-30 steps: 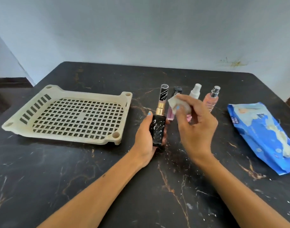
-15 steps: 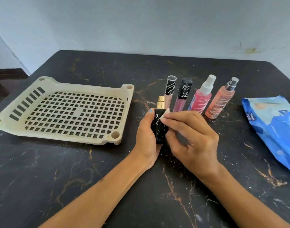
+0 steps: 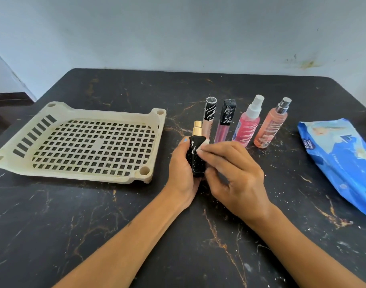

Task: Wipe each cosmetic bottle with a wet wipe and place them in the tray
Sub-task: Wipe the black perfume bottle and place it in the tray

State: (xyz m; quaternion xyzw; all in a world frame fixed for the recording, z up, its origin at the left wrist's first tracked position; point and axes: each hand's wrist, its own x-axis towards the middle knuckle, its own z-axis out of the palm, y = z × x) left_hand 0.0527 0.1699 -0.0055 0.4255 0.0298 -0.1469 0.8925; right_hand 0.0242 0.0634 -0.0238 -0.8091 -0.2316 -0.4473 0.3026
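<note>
Between the hands, mid-table | left hand [image 3: 183,163] wraps black bottle [image 3: 196,157] upright; right hand [image 3: 236,173] pinches wet wipe [image 3: 203,146] against its shoulder | advice: turn bottle, wipe every face and gold cap | tray [image 3: 78,179] just left, holding nothing | wipes pack [image 3: 340,163]: print too blurred to read

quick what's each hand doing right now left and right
Left hand: closed around the black faceted perfume bottle with a gold spray top, holding it upright.
Right hand: fingers pinching a small white wet wipe against that bottle.
</note>
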